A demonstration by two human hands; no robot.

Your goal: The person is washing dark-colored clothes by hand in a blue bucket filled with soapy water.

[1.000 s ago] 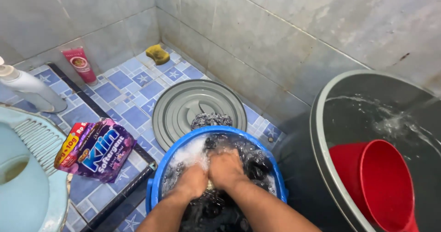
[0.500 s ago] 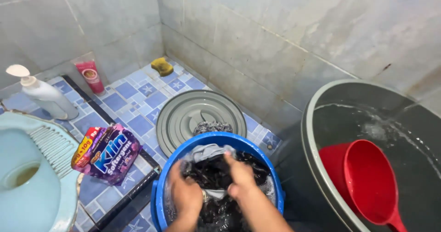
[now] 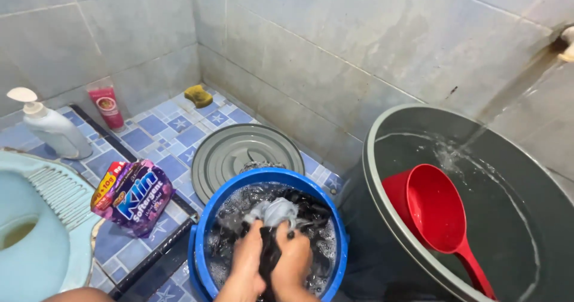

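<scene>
So both hands are down in the blue bucket (image 3: 203,242) on the tiled floor (image 3: 161,129). Left hand (image 3: 248,260) and right hand (image 3: 293,260) sit side by side, nearly touching, each with fingers curled shut on the wet cloth (image 3: 275,213). The cloth is a mix of dark fabric and a paler grey bit. The grey part bunches up just above the knuckles, on the far side of the hands, while a dark fold runs down between the two hands. More dark fabric spreads out under and around them in sudsy water, foam mostly along the bucket's left and right inner walls.

Right behind the bucket, touching its far rim from what I can see, there's a round grey lid (image 3: 239,152) lying flat on the floor. Left of the bucket is a purple detergent pouch (image 3: 133,197), near the edge of a pale blue squat toilet (image 3: 36,218). Further back by the wall: a white pump bottle (image 3: 51,129), a pink tube (image 3: 106,106) standing upright, and a yellow sponge (image 3: 198,95) in the corner.

On the right, just beside the bucket, is a big dark tub (image 3: 382,218) full of water with a red scoop (image 3: 433,212) floating in it, and a thin stream of water (image 3: 472,136) pouring in from the wall.
</scene>
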